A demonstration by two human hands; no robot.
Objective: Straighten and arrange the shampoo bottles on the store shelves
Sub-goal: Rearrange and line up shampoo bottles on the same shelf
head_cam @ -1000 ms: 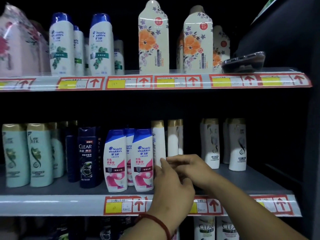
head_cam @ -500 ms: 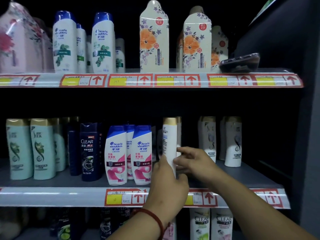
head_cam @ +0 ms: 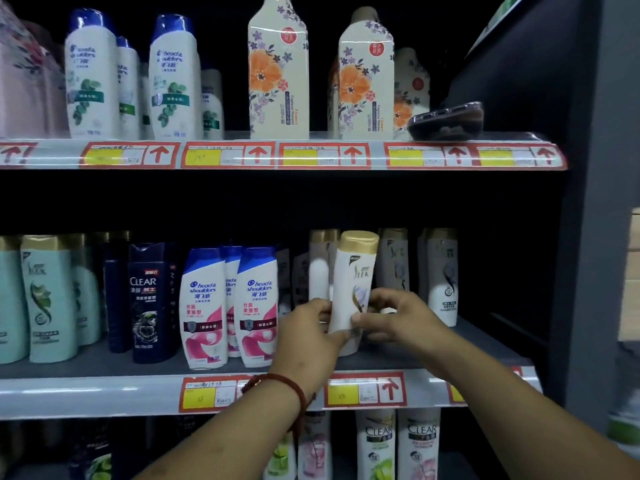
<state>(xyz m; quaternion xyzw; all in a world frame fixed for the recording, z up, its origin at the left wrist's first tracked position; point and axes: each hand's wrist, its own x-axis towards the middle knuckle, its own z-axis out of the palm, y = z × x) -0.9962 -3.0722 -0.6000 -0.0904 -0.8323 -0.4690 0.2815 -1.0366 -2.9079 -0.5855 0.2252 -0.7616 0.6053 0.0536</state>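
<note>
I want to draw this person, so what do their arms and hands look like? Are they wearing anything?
No sleeves show on either arm. The left hand and right hand have no gloves, and I see no rings. A thin red cord bracelet circles the left wrist, with a loose end hanging down. The right wrist has nothing on it.

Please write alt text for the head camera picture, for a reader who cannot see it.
The left hand and right hand grip the lower part of a white gold-capped shampoo bottle, tilted, at the middle store shelf. Pink-and-white bottles stand upright to its left; a dark phone lies on the upper shelf.
</note>
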